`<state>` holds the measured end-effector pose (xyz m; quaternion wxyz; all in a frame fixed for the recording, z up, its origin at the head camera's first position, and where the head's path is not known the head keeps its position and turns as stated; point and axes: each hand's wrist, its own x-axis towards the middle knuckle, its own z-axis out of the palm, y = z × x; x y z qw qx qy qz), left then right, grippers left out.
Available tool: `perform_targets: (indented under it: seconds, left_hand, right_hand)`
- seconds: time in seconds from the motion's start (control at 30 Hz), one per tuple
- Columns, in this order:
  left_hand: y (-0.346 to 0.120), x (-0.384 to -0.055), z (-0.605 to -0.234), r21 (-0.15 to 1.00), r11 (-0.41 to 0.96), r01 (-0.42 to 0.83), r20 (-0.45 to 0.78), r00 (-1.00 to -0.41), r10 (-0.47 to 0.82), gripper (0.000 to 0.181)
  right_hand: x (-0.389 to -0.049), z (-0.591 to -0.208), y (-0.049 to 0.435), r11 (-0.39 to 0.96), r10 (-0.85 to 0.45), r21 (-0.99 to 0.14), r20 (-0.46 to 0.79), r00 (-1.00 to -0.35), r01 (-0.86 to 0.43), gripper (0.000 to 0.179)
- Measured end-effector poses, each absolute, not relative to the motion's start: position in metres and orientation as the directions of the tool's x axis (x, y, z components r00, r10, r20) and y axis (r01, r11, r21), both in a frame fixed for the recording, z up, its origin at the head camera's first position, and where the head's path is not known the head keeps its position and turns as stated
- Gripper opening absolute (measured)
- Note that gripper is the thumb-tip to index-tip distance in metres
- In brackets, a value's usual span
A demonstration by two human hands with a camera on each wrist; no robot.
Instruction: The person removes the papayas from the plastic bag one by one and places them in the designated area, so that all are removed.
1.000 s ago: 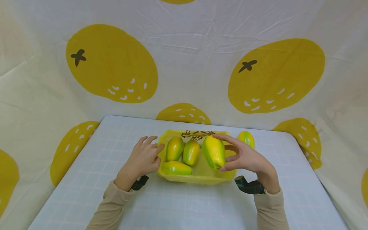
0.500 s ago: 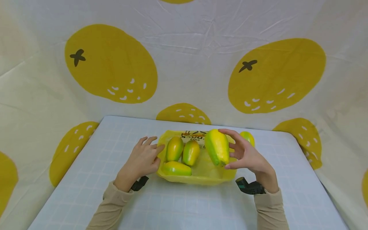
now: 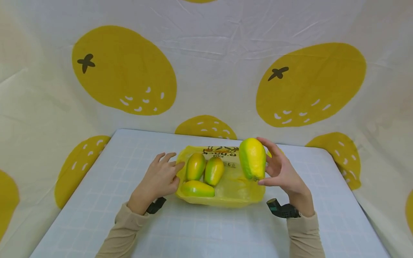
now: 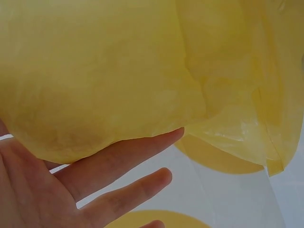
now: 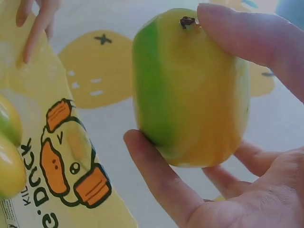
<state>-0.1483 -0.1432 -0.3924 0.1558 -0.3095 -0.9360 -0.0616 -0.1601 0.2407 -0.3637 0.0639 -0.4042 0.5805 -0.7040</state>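
My right hand (image 3: 284,172) holds a yellow-green papaya (image 3: 252,159) above the right side of a yellow plastic bag (image 3: 238,201). In the right wrist view, the thumb presses by its dark stem (image 5: 188,21) while fingertips (image 5: 134,138) support the opposite end. Three more fruits of this kind lie in the bag's left part: an upright one (image 3: 195,167), another beside it (image 3: 214,171) and one lying sideways (image 3: 197,189). At the bag's left edge is my left hand (image 3: 161,177), fingers loosely extended. One finger touches the bag's yellow film (image 4: 109,71) in the left wrist view.
Another yellow fruit (image 3: 279,148) sits behind my right hand, mostly hidden by it. The bag's back panel carries a duck print (image 5: 71,152) and lettering. A pale checked table (image 3: 206,233) lies beneath, and a fruit-patterned cloth (image 3: 219,71) rises behind it.
My right hand has lifted the papaya up and to the right from over the bag's middle, now covering most of the fruit behind. My left hand stays in place.
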Motion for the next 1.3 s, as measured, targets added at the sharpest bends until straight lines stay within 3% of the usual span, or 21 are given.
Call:
perform_targets:
  seconds: [0.2, 0.83, 1.3]
  left_hand:
    - [-0.143, -0.149, -0.392, 0.017, 0.801, 0.599, 0.329, -0.760, 0.561, 0.042]
    - [-0.142, -0.148, -0.389, 0.021, 0.811, 0.585, 0.308, -0.775, 0.552, 0.042]
    - [-0.141, -0.148, -0.390, 0.023, 0.810, 0.586, 0.301, -0.777, 0.553, 0.042]
  right_hand:
    - [-0.161, -0.361, 0.250, -0.296, -0.512, -0.869, 0.495, -0.702, -0.397, 0.107]
    - [-0.162, -0.357, 0.294, -0.449, -0.344, -0.745, 0.653, -0.675, -0.493, 0.103]
    - [-0.151, -0.362, 0.325, -0.381, -0.139, -0.762, 0.608, -0.782, -0.524, 0.098]
